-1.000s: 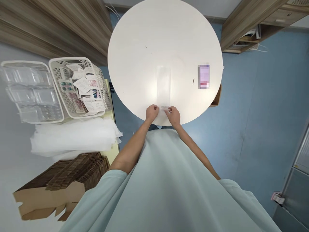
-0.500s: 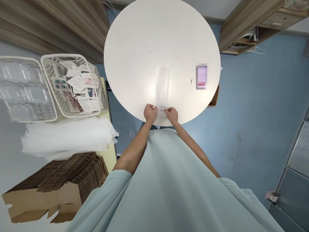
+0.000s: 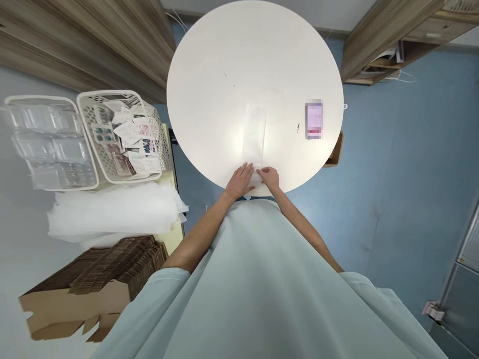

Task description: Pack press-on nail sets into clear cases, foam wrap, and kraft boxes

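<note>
The left hand lies flattened with its fingers stretched out, gripping nothing, and rests over the near end of a clear plastic sheet; the right hand has its thumb and fingertips drawn together, pinching at the sheet's near right edge. The sheet lies flat on the white worktop, close to the rim on the person's side, with its long axis pointing away from the body and leaning slightly to the right at the far end. Most of its length therefore runs forward, beyond both hands, which meet it only at the short near end; of the two, the left covers more of it, while the right sits just beside it. Farther out, well to the right on the same worktop, is a blurred purple rectangle. Off to the left, apart from the worktop, stand a white basket of small packets, a pile of white sheeting and a stack of folded cardboard.
</note>
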A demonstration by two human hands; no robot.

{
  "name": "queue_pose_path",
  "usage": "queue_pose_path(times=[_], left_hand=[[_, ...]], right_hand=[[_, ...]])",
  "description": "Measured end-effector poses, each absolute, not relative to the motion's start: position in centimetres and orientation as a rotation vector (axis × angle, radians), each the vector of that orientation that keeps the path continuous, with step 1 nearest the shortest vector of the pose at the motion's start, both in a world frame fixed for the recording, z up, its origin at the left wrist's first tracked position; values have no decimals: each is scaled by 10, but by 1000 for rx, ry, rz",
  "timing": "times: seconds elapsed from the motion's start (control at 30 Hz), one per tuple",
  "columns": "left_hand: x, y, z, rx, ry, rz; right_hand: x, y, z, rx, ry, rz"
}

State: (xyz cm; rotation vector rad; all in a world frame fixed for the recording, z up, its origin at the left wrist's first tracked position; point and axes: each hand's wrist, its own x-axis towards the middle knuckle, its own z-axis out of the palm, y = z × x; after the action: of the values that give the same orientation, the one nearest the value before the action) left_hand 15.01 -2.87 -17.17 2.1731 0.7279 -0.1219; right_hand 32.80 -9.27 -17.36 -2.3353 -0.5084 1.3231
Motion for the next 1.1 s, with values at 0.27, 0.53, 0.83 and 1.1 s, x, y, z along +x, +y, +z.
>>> queue_pose_path(times=[0.27,0.53,0.83,1.1], left_hand=[[156,-19,-169,2213,780,-143],[154,-20,-163,2165,769,-136],[147,-19,-156,1887,1001,-107],[152,-19,-162,1574,1407,31]], right_hand=[[335,-98,-165,-2260,-536,1463],[338,-119,-147,-2244,-1532,1060],[340,-122,-150,-2137,-1468,1250],[341,-94,-156,-2179,-1221,1219]])
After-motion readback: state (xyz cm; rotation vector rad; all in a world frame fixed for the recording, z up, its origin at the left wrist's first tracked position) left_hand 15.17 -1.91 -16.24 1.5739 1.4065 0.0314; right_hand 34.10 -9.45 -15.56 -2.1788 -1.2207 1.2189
